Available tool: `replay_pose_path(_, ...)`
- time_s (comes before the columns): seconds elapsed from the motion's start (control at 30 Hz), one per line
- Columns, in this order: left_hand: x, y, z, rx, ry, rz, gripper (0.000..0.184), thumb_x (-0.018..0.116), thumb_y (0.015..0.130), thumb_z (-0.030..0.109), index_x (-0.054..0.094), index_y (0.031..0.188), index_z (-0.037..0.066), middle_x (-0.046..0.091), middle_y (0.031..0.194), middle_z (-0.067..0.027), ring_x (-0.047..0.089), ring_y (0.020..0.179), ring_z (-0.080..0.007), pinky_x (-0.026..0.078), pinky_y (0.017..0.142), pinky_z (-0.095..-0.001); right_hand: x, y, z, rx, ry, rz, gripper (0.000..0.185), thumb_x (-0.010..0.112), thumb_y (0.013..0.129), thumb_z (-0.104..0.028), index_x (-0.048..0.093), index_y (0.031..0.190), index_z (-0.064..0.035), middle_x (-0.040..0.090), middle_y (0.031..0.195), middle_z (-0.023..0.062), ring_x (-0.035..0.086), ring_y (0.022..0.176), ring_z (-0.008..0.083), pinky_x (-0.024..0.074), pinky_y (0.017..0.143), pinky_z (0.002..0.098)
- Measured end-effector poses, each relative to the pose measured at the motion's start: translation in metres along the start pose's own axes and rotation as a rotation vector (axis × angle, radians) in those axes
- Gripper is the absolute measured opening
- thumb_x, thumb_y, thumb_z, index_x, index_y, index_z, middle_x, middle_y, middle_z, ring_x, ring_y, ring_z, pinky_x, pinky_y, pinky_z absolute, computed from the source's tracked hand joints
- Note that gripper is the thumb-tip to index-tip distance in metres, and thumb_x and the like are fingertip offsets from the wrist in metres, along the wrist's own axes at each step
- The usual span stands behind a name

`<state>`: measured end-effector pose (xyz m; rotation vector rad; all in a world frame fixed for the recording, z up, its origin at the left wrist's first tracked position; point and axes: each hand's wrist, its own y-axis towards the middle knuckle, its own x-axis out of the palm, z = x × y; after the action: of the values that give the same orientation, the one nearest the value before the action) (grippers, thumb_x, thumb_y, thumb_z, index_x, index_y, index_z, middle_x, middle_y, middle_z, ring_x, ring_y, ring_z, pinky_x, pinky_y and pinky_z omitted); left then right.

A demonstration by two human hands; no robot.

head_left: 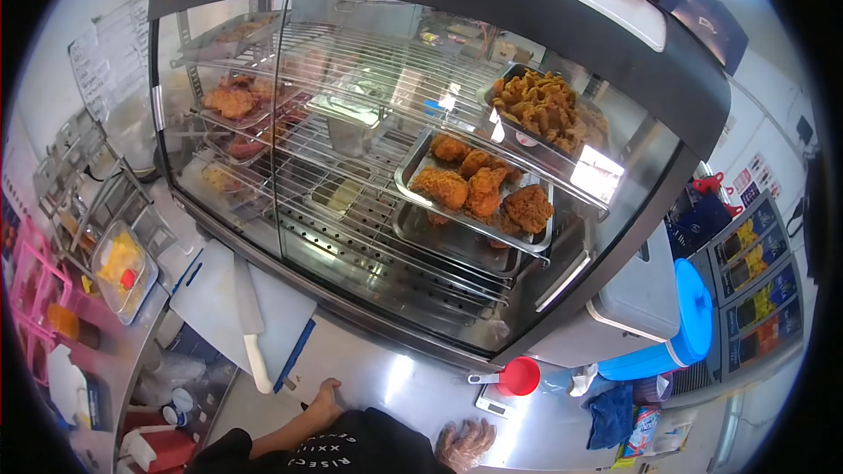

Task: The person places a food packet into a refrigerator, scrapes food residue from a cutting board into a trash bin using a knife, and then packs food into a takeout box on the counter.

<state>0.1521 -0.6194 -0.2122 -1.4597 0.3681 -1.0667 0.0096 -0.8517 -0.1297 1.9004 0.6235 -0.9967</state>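
My left hand point(325, 401), bare, is close to my body at the counter's front edge. Its fingers look curled, and a small dark bit shows beside them that I cannot make out. A clear plastic glove covers my right hand point(465, 445), low over the metal counter point(386, 386) with its fingers apart and nothing in them. Left of my hands, a knife point(248, 303) with a white handle lies across a white cutting board point(206, 303). A red measuring cup point(520, 376) stands by a small digital scale point(494, 402), beyond my right hand.
A glass-fronted warming cabinet point(351, 294) spans the counter's back, with fried chicken point(483, 190) on trays inside. A container of yellow food point(119, 263) sits at left. To the right are a grey cooler box point(637, 294), a blue round-lidded container point(694, 312) and a dark blue cloth point(610, 417).
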Motion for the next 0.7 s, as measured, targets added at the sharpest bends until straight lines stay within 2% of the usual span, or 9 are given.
replay_pose_path(0.1,-0.003,0.011,-0.004,0.077,0.049,-0.011,0.037,0.051,0.068,0.029,0.048,0.1,0.009,0.049,0.099,-0.0148,0.048,0.095,-0.0375,0.041,0.079,-0.0572,-0.002,0.002,-0.002,0.002,-0.012,-0.001,0.036,0.064,0.073,-0.019,0.049,0.1,-0.0005,0.044,0.11,0.0242,0.04,0.109,0.0429,0.0325,0.094,0.0566)
replay_pose_path(0.2,0.007,-0.004,-0.003,0.055,0.004,0.021,0.035,0.049,0.073,0.027,0.046,0.099,0.003,0.05,0.098,-0.0167,0.051,0.095,-0.0359,0.043,0.085,-0.0531,-0.001,0.002,0.0,-0.009,-0.017,0.009,0.035,0.063,0.073,-0.02,0.049,0.099,-0.0004,0.045,0.11,0.0234,0.04,0.109,0.0424,0.0327,0.094,0.0562)
replay_pose_path(0.3,-0.01,0.009,-0.005,0.0,0.019,0.007,0.041,0.055,0.071,0.028,0.041,0.1,0.003,0.05,0.097,-0.0159,0.053,0.09,-0.0323,0.047,0.079,-0.0511,0.0,-0.001,0.0,0.015,-0.044,0.02,0.035,0.06,0.074,-0.023,0.05,0.099,-0.0005,0.046,0.11,0.022,0.04,0.11,0.0417,0.0325,0.094,0.0557)
replay_pose_path(0.37,-0.041,0.076,-0.018,0.051,-0.056,0.214,0.042,0.054,0.07,0.03,0.042,0.104,0.007,0.05,0.097,-0.0141,0.052,0.088,-0.0323,0.045,0.077,-0.0513,0.002,-0.003,-0.001,-0.007,-0.099,0.037,0.034,0.061,0.075,-0.023,0.051,0.099,-0.0019,0.047,0.109,0.0208,0.042,0.109,0.0408,0.0351,0.092,0.0543)
replay_pose_path(0.47,-0.044,0.086,-0.041,0.356,0.116,0.329,0.052,0.058,0.067,0.027,0.034,0.111,0.012,0.049,0.097,-0.0134,0.052,0.088,-0.0298,0.045,0.074,-0.0499,0.014,-0.015,0.013,-0.106,-0.172,0.045,0.032,0.064,0.075,-0.021,0.054,0.101,-0.0047,0.05,0.109,0.0199,0.045,0.106,0.0395,0.0411,0.086,0.0513)
replay_pose_path(0.53,-0.026,0.068,-0.043,0.4,0.061,0.403,0.063,0.063,0.064,0.022,0.026,0.114,0.014,0.048,0.098,-0.0137,0.052,0.089,-0.028,0.046,0.073,-0.049,0.013,-0.015,0.007,-0.019,-0.089,0.035,0.035,0.06,0.075,-0.025,0.052,0.1,-0.0021,0.048,0.11,0.0203,0.042,0.109,0.0408,0.0347,0.092,0.054)
replay_pose_path(0.6,-0.004,0.053,-0.026,0.201,-0.258,0.519,0.073,0.068,0.06,0.017,0.019,0.115,0.016,0.048,0.097,-0.0141,0.052,0.091,-0.0268,0.047,0.071,-0.0486,0.014,-0.016,0.006,-0.013,-0.067,-0.001,0.038,0.058,0.075,-0.026,0.049,0.102,-0.0003,0.046,0.113,0.0208,0.04,0.112,0.0404,0.0307,0.096,0.0542)
replay_pose_path(0.7,-0.007,0.067,-0.031,0.15,-0.144,0.646,0.074,0.069,0.059,0.016,0.017,0.112,0.016,0.048,0.095,-0.0142,0.052,0.094,-0.0267,0.048,0.073,-0.0492,0.026,-0.02,0.02,-0.23,-0.067,0.07,0.033,0.063,0.077,-0.024,0.054,0.102,-0.0051,0.051,0.111,0.018,0.046,0.106,0.0388,0.0409,0.086,0.0519)
